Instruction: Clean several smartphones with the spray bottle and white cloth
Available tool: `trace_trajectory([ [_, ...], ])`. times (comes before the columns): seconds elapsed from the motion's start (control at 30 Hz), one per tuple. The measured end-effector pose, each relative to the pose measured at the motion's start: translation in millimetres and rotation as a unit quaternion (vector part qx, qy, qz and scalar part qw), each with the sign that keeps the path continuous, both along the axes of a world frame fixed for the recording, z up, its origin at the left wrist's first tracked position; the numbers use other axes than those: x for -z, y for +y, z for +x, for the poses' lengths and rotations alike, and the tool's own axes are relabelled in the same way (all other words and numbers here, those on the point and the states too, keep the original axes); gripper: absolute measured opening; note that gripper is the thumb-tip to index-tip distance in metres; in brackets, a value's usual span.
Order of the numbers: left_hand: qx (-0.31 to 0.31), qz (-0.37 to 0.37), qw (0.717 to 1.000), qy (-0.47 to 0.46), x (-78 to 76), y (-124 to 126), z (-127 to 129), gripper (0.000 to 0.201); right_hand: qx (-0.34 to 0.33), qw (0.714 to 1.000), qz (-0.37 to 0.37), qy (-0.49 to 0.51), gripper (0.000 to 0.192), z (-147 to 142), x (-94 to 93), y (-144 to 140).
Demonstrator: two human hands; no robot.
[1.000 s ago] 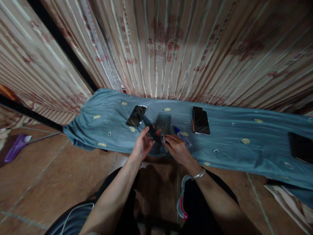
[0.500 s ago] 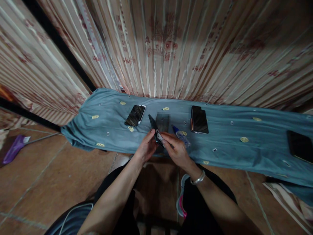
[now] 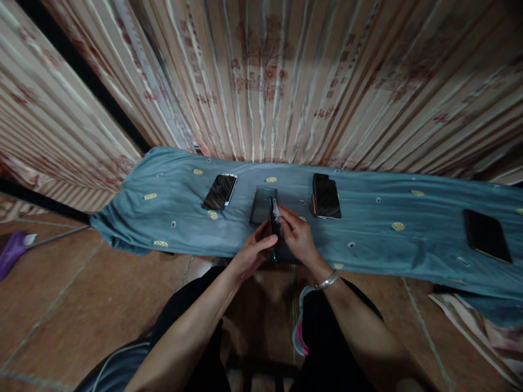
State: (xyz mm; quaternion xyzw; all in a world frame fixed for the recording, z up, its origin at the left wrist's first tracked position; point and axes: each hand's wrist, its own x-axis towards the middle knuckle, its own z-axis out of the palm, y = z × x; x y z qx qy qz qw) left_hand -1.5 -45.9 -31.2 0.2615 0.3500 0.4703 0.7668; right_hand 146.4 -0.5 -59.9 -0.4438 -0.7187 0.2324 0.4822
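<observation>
Two hands met over the near edge of the blue cloth (image 3: 368, 239). Her left hand (image 3: 253, 253) and right hand (image 3: 299, 239) both gripped a thin dark phone (image 3: 273, 224), held up on its edge. Just behind it, a dark phone (image 3: 261, 204) lay flat on the cloth. A white-edged phone (image 3: 219, 192) lay left of that one, and a black phone (image 3: 326, 196) lay to its right.

I find no legible text. The curtain (image 3: 261, 81) behind my work carries red printed characters, too blurred to read. The phones (image 3: 326, 197) show dark, blank screens.
</observation>
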Motion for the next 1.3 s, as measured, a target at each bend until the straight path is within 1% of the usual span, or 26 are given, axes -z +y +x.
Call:
trace_trajectory([
  [0.1, 0.017, -0.002, 1.000, 0.002, 2.0, -1.6, 2.3, 0.079, 0.019, 1.000, -0.002, 0.003, 0.037, 3.3, 0.1, 2.8],
  [0.17, 0.017, -0.004, 1.000, 0.004, 4.1, -0.7, 2.3, 0.079, 0.024, 1.000, 0.001, 0.002, 0.039, 3.0, -0.8, 1.0],
  [0.37, -0.005, -0.009, 1.000, 0.022, 8.2, 4.5, -1.0, 0.079, -0.019, 0.998, 0.042, -0.031, 0.047, -3.6, -6.7, -10.4],
  [0.43, -0.010, -0.006, 0.999, 0.041, 8.7, 3.5, -0.6, 0.081, -0.018, 0.998, 0.041, -0.032, 0.048, -2.8, -7.9, -10.1],
  [0.63, 0.012, 0.005, 0.997, 0.081, 5.8, -4.7, 3.9, 0.092, 0.003, 1.000, 0.003, -0.008, 0.047, 7.5, -8.1, -0.8],
  [0.73, 0.030, -0.005, 0.997, 0.073, 1.4, -7.5, 4.8, 0.095, 0.001, 1.000, -0.024, 0.011, 0.044, 9.2, -6.9, 2.6],
  [0.9, 0.047, -0.019, 0.998, 0.041, -6.8, -10.3, 4.3, 0.095, 0.020, 0.997, -0.066, 0.036, 0.041, 7.6, -3.8, 7.5],
  [1.07, 0.047, -0.030, 0.998, 0.028, -9.6, -10.9, 3.2, 0.093, 0.006, 0.993, -0.103, 0.051, 0.039, 8.2, -0.5, 12.1],
  [1.2, 0.043, -0.030, 0.998, 0.023, -7.9, -9.8, 1.4, 0.092, -0.003, 0.990, -0.122, 0.066, 0.038, 9.2, 3.8, 15.5],
  [1.3, 0.041, -0.023, 0.999, 0.019, -6.8, -8.8, 0.0, 0.092, -0.016, 0.985, -0.139, 0.101, 0.037, 8.9, 9.2, 18.7],
])
